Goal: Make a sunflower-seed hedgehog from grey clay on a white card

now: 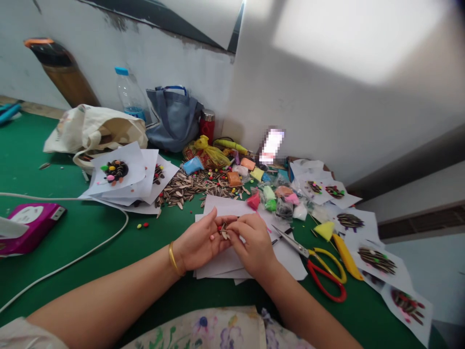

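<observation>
My left hand (201,242) is turned palm up and cupped, with a few sunflower seeds (224,234) and small coloured beads (212,237) on its palm and fingers. Over those fingers, my right hand (252,242) is closed in a pinch on what looks like a sunflower seed, partly hidden by the fingertips. Beneath both hands lies a stack of white paper (218,267). Scissors (308,253) with red and yellow handles rest just right of my right hand, their blades over the paper's edge.
Loose sunflower seeds (185,186) and coloured clay packets (234,179) lie behind the hands. Decorated sheets (140,191) are stacked left; more (378,261) line the right edge. A yellow utility knife (348,257) lies beyond the scissors. A white cable (109,237) crosses the green table.
</observation>
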Tool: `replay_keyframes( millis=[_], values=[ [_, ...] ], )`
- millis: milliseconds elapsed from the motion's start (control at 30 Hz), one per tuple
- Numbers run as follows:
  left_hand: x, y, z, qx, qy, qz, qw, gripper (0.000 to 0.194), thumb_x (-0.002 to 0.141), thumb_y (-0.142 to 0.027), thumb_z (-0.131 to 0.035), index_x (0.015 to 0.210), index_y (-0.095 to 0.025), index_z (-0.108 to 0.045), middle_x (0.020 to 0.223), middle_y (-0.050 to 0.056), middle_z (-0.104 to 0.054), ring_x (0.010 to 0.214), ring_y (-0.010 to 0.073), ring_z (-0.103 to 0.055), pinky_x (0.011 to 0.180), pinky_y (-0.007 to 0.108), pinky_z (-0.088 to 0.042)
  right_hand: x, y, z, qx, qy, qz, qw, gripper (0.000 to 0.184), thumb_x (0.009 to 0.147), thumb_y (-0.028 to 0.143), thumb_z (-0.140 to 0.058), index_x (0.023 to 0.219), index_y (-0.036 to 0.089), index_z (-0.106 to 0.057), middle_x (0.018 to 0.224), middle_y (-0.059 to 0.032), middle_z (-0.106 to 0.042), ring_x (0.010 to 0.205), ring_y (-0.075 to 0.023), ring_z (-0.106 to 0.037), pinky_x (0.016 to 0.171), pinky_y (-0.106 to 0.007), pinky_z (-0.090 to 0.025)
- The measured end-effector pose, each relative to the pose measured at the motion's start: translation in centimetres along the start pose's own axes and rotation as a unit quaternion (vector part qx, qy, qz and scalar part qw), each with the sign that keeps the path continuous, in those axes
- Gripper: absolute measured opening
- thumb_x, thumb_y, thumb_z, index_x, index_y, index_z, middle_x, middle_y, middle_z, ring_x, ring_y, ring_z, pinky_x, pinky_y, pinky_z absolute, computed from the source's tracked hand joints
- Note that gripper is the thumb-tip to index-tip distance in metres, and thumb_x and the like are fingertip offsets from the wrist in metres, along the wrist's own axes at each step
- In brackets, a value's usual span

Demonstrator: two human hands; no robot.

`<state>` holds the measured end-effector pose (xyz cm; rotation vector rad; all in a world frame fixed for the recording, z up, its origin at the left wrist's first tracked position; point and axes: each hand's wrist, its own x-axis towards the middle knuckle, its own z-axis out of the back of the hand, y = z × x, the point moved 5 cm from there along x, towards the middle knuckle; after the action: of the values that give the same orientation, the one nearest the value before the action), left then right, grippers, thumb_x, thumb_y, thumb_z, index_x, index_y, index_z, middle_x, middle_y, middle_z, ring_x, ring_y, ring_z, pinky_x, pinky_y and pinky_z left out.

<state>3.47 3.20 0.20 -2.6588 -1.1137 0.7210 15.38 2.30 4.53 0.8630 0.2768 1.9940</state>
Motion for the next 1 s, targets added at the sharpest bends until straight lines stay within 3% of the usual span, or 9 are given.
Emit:
replay_keyframes(
  millis=[133, 233, 400, 533, 733, 900, 1000],
  values=[
    [-0.2, 0.1, 0.2, 0.098, -0.018, -0.001, 0.995, 0.011, 0.085, -0.022, -0.068, 0.088, -0.012, -0.065, 0.080, 0.004, -0.060, 0.067, 0.0080, -0.056, 0.050, 0.014, -0.039, 0.1, -0.8, 0.8, 0.008, -0.026, -0.008, 1.000, 0.018, 0.094, 0.025, -0.054, 0.098, 0.024, -0.071, 0.088, -0.0049, -0.061, 0.085, -0.0194, -0.055, 0.079, -0.036, -0.041],
    [-0.4, 0.1, -0.2, 0.133, -0.005, 0.000, 0.991, 0.018, 0.076, -0.013, -0.076, 0.090, -0.012, -0.065, 0.080, 0.003, -0.058, 0.065, 0.0052, -0.053, 0.045, 0.011, -0.031, 0.1, -1.1, 0.9, 0.009, -0.023, -0.013, 1.000, 0.017, 0.094, 0.027, -0.055, 0.099, 0.025, -0.071, 0.088, -0.0049, -0.062, 0.086, -0.0198, -0.055, 0.080, -0.036, -0.042],
    [-0.1, -0.4, 0.4, 0.128, -0.039, -0.029, 0.991, 0.018, 0.075, -0.010, -0.075, 0.089, -0.012, -0.064, 0.080, 0.003, -0.059, 0.067, 0.0061, -0.056, 0.050, 0.010, -0.038, 0.2, -0.9, 1.2, 0.019, -0.023, -0.017, 0.999, 0.016, 0.093, 0.025, -0.052, 0.098, 0.023, -0.068, 0.093, -0.0062, -0.064, 0.090, -0.0208, -0.057, 0.083, -0.037, -0.043],
    [0.2, -0.7, 0.7, 0.138, -0.045, -0.054, 0.988, 0.016, 0.074, -0.014, -0.077, 0.079, -0.012, -0.062, 0.075, 0.003, -0.060, 0.063, 0.0057, -0.055, 0.046, 0.010, -0.035, 0.2, -0.8, 1.1, 0.031, -0.015, -0.011, 0.999, 0.010, 0.090, 0.029, -0.059, 0.091, 0.022, -0.067, 0.088, -0.0051, -0.065, 0.087, -0.0205, -0.057, 0.081, -0.036, -0.043],
    [0.1, -0.8, 0.7, 0.185, -0.073, -0.076, 0.977, 0.019, 0.071, -0.017, -0.079, 0.077, -0.012, -0.062, 0.070, 0.003, -0.061, 0.061, 0.0064, -0.054, 0.047, 0.012, -0.035, 0.3, -1.5, 1.2, 0.064, -0.004, -0.039, 0.997, 0.008, 0.088, 0.022, -0.059, 0.085, 0.022, -0.066, 0.084, -0.0029, -0.064, 0.084, -0.0190, -0.057, 0.080, -0.034, -0.043],
    [0.2, -1.4, 0.9, 0.168, -0.102, -0.101, 0.975, 0.014, 0.075, -0.017, -0.075, 0.078, -0.012, -0.062, 0.079, 0.004, -0.061, 0.066, 0.0074, -0.057, 0.043, 0.011, -0.033, 0.8, -4.1, 2.7, 0.036, -0.005, -0.082, 0.996, 0.011, 0.085, 0.018, -0.056, 0.076, 0.021, -0.063, 0.078, -0.0016, -0.063, 0.081, -0.0178, -0.056, 0.078, -0.031, -0.041],
    [0.2, -1.9, 1.2, 0.133, -0.126, -0.105, 0.977, 0.009, 0.079, -0.014, -0.070, 0.079, -0.012, -0.061, 0.080, 0.004, -0.058, 0.066, 0.0074, -0.058, 0.042, 0.011, -0.033, 1.0, -6.1, 2.9, -0.019, 0.041, -0.111, 0.993, 0.011, 0.081, 0.016, -0.058, 0.072, 0.021, -0.062, 0.074, -0.0008, -0.062, 0.078, -0.0177, -0.055, 0.075, -0.030, -0.039]
  ],
)
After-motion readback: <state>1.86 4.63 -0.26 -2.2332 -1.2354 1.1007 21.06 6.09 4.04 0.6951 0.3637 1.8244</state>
